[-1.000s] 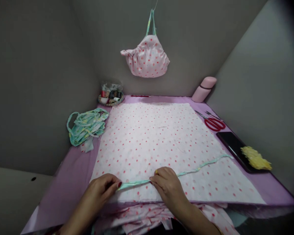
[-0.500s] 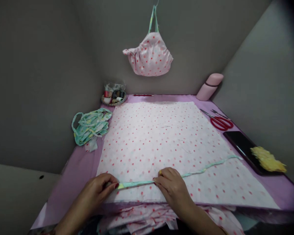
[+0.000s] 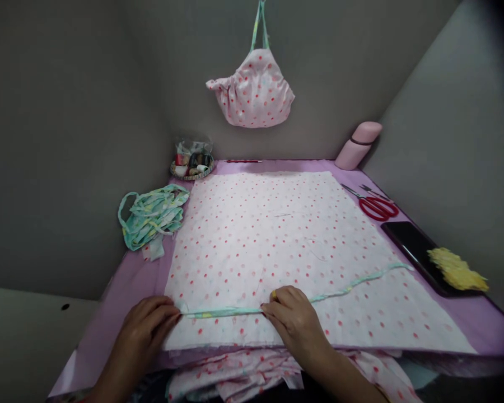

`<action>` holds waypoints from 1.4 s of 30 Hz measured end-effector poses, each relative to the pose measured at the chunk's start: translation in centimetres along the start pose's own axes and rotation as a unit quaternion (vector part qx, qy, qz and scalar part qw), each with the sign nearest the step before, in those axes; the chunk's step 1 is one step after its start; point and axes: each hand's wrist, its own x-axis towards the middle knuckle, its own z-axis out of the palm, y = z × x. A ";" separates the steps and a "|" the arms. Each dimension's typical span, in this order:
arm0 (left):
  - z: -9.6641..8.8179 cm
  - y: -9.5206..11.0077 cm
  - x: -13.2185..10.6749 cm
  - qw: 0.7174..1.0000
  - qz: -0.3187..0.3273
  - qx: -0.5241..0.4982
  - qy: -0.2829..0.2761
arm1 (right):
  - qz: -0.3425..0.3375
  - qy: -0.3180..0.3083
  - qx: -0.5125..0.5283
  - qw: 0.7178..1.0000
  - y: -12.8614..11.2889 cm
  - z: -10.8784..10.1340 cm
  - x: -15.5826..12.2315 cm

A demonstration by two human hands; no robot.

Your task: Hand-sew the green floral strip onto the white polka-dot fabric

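"How many hands do you have on the work, and what do they touch?"

"Two. Your left hand (image 3: 145, 330) is closed on one mint-green fabric strip (image 3: 222, 312), and the strip's end is hidden under it. Your right hand (image 3: 292, 322) lies on the same strip; I cannot tell if it grips."

"Where is the strip?"

"Across the dotted pink cloth (image 3: 277, 252), near its front edge."

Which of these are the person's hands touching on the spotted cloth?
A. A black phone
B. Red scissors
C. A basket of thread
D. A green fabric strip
D. The green fabric strip lies across the spotted cloth, stretching between the left hand and the right hand.
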 end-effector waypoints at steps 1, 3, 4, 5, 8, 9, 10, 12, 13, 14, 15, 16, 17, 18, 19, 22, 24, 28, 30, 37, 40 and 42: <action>-0.4 0.0 0.2 1.000 -0.005 0.005 -0.009 | 0.000 0.000 0.000 1.000 0.0 0.0 0.0; -1.1 0.8 0.7 1.000 -0.017 0.016 -0.014 | -0.002 -0.003 -0.002 1.000 0.1 0.0 -0.1; -1.2 1.7 1.1 1.000 -0.021 0.018 -0.007 | -0.003 -0.004 -0.004 1.000 0.1 0.0 -0.1; -1.1 2.8 1.6 1.000 -0.019 0.009 0.002 | -0.003 -0.005 -0.006 1.000 0.1 0.0 -0.1; 0.1 7.0 2.9 0.997 0.005 -0.068 -0.039 | -0.001 -0.006 -0.010 1.000 0.0 0.0 -0.1; 0.8 8.2 3.2 0.995 0.005 -0.081 -0.060 | -0.001 -0.005 -0.010 1.000 0.0 0.0 -0.1; 1.5 9.2 3.5 0.993 0.008 -0.090 -0.077 | -0.001 -0.005 -0.010 1.000 -0.1 0.0 0.0; 2.8 10.3 3.7 0.990 0.002 -0.096 -0.102 | 0.001 -0.003 -0.008 1.000 -0.1 0.1 0.0; 3.3 10.5 3.6 0.989 0.000 -0.096 -0.111 | 0.002 -0.002 -0.006 1.000 -0.1 0.1 0.0; 3.8 10.5 3.6 0.989 -0.004 -0.096 -0.116 | 0.003 -0.002 -0.004 1.000 0.0 0.2 0.0; 4.1 10.4 3.5 0.989 -0.007 -0.094 -0.118 | 0.003 -0.002 -0.002 1.000 0.0 0.2 0.0; 4.3 10.2 3.4 0.989 -0.010 -0.090 -0.117 | 0.003 -0.001 0.000 1.000 0.0 0.2 0.0; 4.4 10.1 3.3 0.990 -0.013 -0.084 -0.114 | 0.003 0.000 0.002 1.000 0.0 0.2 0.0; 4.5 10.0 3.3 0.991 -0.015 -0.077 -0.111 | 0.003 0.000 0.004 1.000 0.0 0.2 -0.1; 4.5 9.9 3.2 0.992 -0.017 -0.070 -0.108 | 0.005 -0.002 0.007 1.000 0.1 0.2 -0.1; 4.3 10.0 3.2 0.991 -0.009 -0.069 -0.112 | 0.007 -0.008 0.012 1.000 0.1 0.1 -0.1; 4.1 10.1 3.3 0.990 0.002 -0.079 -0.117 | 0.010 -0.012 0.015 1.000 0.1 0.1 -0.2; 4.2 9.8 3.5 0.989 0.005 -0.080 -0.125 | 0.013 -0.011 0.018 1.000 0.1 0.1 -0.2; 4.4 9.7 3.5 0.989 -0.003 -0.080 -0.123 | 0.012 -0.011 0.019 1.000 0.1 0.1 -0.2; 4.3 9.6 2.9 0.993 -0.028 -0.087 -0.074 | 0.015 -0.018 0.022 0.999 0.1 0.1 -0.4; 3.8 9.5 2.8 0.990 -0.016 -0.109 -0.092 | 0.014 -0.018 0.021 1.000 0.2 0.1 -0.4; 3.7 9.3 2.9 0.988 -0.008 -0.111 -0.102 | 0.013 -0.018 0.020 1.000 0.2 0.2 -0.4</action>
